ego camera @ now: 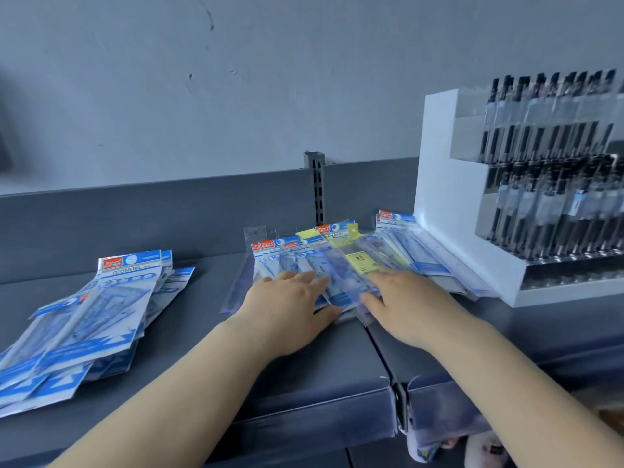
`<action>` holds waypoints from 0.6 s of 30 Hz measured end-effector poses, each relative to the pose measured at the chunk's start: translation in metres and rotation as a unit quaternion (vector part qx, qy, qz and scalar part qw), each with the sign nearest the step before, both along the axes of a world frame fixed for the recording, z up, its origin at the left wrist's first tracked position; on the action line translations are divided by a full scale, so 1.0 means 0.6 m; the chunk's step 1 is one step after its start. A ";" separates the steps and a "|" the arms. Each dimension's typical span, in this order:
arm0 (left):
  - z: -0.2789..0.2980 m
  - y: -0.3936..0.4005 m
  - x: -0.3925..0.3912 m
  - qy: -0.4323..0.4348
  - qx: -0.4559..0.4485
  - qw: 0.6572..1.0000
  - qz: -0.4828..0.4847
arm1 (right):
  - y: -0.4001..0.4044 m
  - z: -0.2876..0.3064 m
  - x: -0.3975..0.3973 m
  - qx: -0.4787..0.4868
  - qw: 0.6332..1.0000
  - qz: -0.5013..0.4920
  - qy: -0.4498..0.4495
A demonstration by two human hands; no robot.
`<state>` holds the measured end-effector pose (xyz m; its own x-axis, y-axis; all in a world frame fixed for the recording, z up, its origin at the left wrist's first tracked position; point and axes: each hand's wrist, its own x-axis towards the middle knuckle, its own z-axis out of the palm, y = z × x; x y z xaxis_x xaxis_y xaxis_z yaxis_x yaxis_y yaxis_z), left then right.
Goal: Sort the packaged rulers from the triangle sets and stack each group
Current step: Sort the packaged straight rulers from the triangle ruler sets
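A mixed heap of clear packaged rulers and blue-and-white geometric sets (304,261) lies at the middle of the grey shelf (202,332). My left hand (290,305) rests flat on its near edge, fingers spread over a blue pack. My right hand (401,302) lies beside it, fingers on a clear ruler pack (341,282); whether either hand grips anything I cannot tell. A yellow pack (363,256) sits in the heap. A loose stack of geometric triangle sets (91,319) lies at the left. More blue packs (415,251) lean at the right.
A white tiered display of black pens (540,184) stands at the right, touching the right-hand packs. A grey back panel with a slotted upright (317,184) runs behind the shelf. The shelf's front edge has a seam (388,373) below my right wrist.
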<state>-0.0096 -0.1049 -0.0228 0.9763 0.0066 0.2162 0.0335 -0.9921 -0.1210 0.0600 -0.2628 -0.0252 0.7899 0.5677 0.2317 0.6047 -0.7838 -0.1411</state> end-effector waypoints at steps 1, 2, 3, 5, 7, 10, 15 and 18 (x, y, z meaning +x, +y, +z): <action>-0.002 0.003 -0.003 0.011 -0.009 1.000 -0.006 | -0.001 -0.004 0.000 0.000 1.000 0.007 0.005; -0.003 0.007 -0.009 0.017 -0.015 1.000 -0.014 | -0.002 -0.006 0.000 0.003 1.000 0.016 0.006; -0.004 0.013 -0.015 0.023 -0.018 0.999 -0.023 | -0.004 -0.007 -0.001 0.011 1.000 0.027 0.006; -0.003 0.026 -0.026 0.033 -0.045 0.998 -0.034 | -0.007 -0.006 -0.005 0.042 0.998 0.040 0.019; 0.002 0.036 -0.039 0.050 -0.095 0.994 -0.019 | -0.009 -0.003 -0.012 0.073 0.996 0.044 0.034; 0.009 0.044 -0.054 0.052 -0.142 0.988 0.012 | -0.008 0.000 -0.019 0.056 0.997 0.029 0.037; 0.016 0.035 -0.065 0.024 -0.170 0.983 0.064 | -0.001 0.003 -0.018 0.070 0.995 0.005 0.070; 0.014 0.034 -0.057 -0.029 -0.201 0.968 0.149 | 0.005 0.010 -0.016 0.086 0.991 -0.015 0.099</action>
<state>-0.0437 -0.0844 -0.0145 0.9048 0.3805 0.1914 0.3203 -0.9041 0.2830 0.0502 -0.2599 -0.0194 0.8454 0.5091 0.1613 0.5287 -0.7552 -0.3873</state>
